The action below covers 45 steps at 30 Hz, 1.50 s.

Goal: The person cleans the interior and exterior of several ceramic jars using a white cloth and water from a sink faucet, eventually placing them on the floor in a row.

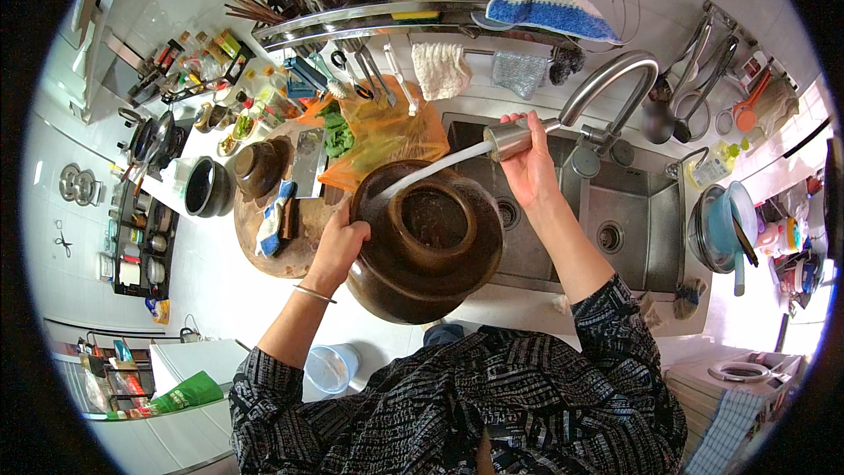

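Observation:
My right hand (531,168) grips the metal spray head (510,138) of the sink faucet, and a white stream of water runs from it to the left. The water lands on the rim of a large brown glazed crock (422,277), beside its round neck. My left hand (343,241) holds the crock's rim at the left. The crock is tilted at the left edge of the double steel sink (633,204). Left of it, a round wooden cutting board (257,257) bears a cleaver (308,158), a small brown pot (254,168) and a blue-and-white cloth (273,224).
An orange plastic bag (402,125) with leafy greens (337,135) lies behind the crock. A black bowl (206,187) stands left of the board. A metal shelf (395,15) hangs above. Nested bowls (709,231) stand right of the sink; a blue bin (331,368) is on the floor.

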{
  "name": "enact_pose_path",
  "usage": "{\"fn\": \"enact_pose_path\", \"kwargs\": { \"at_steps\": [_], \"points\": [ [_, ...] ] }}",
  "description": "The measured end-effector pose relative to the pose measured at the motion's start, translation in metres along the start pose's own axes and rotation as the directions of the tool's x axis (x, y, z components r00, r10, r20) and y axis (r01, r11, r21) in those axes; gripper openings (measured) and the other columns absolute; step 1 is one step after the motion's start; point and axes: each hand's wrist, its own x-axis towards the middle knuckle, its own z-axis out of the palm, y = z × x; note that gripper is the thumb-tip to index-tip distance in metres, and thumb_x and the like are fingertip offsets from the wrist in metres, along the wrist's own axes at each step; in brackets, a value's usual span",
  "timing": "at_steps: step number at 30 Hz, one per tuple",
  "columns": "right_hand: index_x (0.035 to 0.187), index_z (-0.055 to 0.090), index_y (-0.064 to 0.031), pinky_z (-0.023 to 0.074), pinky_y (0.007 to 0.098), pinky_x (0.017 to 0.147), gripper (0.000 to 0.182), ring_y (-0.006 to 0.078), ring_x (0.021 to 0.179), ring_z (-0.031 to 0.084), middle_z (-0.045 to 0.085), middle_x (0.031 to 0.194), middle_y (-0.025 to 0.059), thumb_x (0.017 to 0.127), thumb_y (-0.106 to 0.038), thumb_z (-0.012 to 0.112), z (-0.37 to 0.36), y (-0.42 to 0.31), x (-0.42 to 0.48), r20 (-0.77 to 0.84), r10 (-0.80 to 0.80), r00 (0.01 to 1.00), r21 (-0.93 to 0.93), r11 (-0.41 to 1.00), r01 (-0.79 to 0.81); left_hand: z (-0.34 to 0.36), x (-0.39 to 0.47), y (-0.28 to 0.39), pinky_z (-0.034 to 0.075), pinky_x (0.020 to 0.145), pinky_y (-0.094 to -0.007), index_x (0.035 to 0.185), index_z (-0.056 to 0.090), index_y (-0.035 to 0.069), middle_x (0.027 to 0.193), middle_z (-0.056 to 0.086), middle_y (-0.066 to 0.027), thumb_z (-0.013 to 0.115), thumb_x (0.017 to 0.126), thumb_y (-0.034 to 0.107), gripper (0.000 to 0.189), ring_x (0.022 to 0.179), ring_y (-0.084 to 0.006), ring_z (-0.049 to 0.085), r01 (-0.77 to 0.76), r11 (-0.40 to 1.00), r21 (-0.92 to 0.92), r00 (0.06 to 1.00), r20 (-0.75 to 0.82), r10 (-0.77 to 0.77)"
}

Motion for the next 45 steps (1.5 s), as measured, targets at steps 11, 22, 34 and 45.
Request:
{"fn": "enact_pose_path", "kwargs": {
  "at_steps": [11, 22, 34, 45],
  "points": [
    [0.104, 0.057, -0.0068, 0.0506, 0.0392, 0.100, 0.030, 0.0211, 0.107, 0.060, 0.060, 0.105, 0.0053, 0.094, -0.032, 0.069, -0.006, -0.019, -0.006, 0.102, 0.127, 0.987, 0.093, 0.986, -0.136, -0.001, -0.001, -0.003, 0.043, 0.072, -0.0253, 0.139, 0.049, 0.000, 0.095, 0.058, -0.0043, 0.051, 0.078, -0.001, 0.062, 0.080, -0.0133, 0.050, 0.041, 0.999, 0.002, 0.999, -0.009, -0.041],
    [0.108, 0.058, -0.0065, 0.0536, 0.0457, 0.099, 0.031, 0.0215, 0.104, 0.063, 0.063, 0.105, 0.0077, 0.094, -0.032, 0.069, -0.025, -0.044, -0.018, 0.126, 0.273, 0.954, -0.150, 0.956, -0.253, 0.003, -0.007, 0.003, 0.043, 0.076, -0.0250, 0.135, 0.053, -0.001, 0.098, 0.059, -0.0034, 0.050, 0.078, -0.003, 0.057, 0.084, -0.0131, 0.051, 0.061, 0.983, -0.174, 0.996, -0.048, -0.071],
    [0.111, 0.058, -0.0118, 0.0510, 0.0360, 0.088, 0.027, 0.0162, 0.102, 0.061, 0.062, 0.103, 0.0038, 0.095, -0.030, 0.069, -0.058, -0.058, -0.007, 0.169, 0.219, 0.961, -0.597, 0.799, -0.077, -0.008, -0.004, -0.010, 0.037, 0.063, -0.0213, 0.129, 0.057, 0.001, 0.088, 0.054, 0.0011, 0.049, 0.077, -0.004, 0.052, 0.075, -0.0089, 0.045, 0.125, 0.973, -0.192, 0.989, -0.059, -0.139],
    [0.144, 0.037, -0.0001, 0.0385, 0.0411, 0.109, 0.078, 0.0282, 0.132, 0.048, 0.052, 0.137, 0.0209, 0.088, -0.038, 0.075, -0.142, -0.044, 0.012, -0.021, -0.091, 0.996, -0.957, 0.290, 0.006, -0.002, -0.005, 0.002, 0.040, 0.071, -0.0224, 0.136, 0.052, 0.000, 0.099, 0.056, -0.0003, 0.048, 0.076, -0.005, 0.061, 0.082, -0.0111, 0.047, 0.089, 0.985, -0.149, 0.996, -0.007, -0.091]
  ]
}}
